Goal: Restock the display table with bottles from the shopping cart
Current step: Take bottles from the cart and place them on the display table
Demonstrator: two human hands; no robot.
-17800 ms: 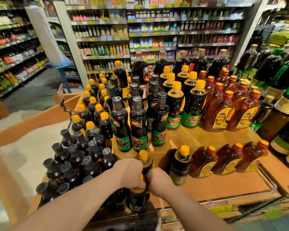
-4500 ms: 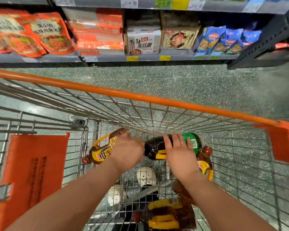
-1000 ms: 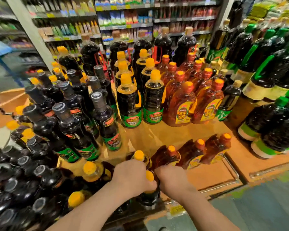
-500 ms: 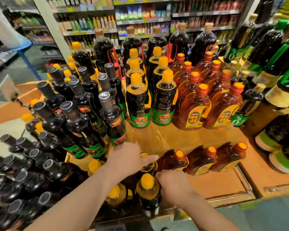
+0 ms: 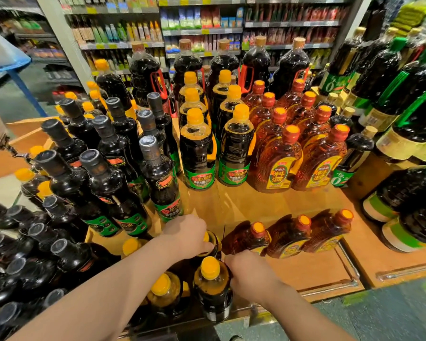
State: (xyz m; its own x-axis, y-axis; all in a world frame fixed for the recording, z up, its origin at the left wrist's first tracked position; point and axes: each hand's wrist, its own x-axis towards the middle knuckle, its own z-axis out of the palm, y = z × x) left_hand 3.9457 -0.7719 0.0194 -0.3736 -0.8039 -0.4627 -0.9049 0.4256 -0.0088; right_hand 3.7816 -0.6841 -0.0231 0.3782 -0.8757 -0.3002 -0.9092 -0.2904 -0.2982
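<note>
Counts, head view. Amber cooking-wine bottles with red-and-orange caps, upper tier (image 5: pixel 276 166): nine visible, in rows. Same amber bottles on lower front ledge (image 5: pixel 289 238): three. Dark soy-sauce bottles with yellow caps and green labels, centre block (image 5: pixel 198 153): six visible, two columns of three. Large dark jugs with red handles, back row (image 5: pixel 143 72): five. Yellow-capped dark bottles at near front edge (image 5: pixel 212 284): four visible. Hands: two.

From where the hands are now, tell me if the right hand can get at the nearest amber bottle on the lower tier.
Probably yes: the right hand sits just in front of that amber bottle, with nothing between them.
</note>
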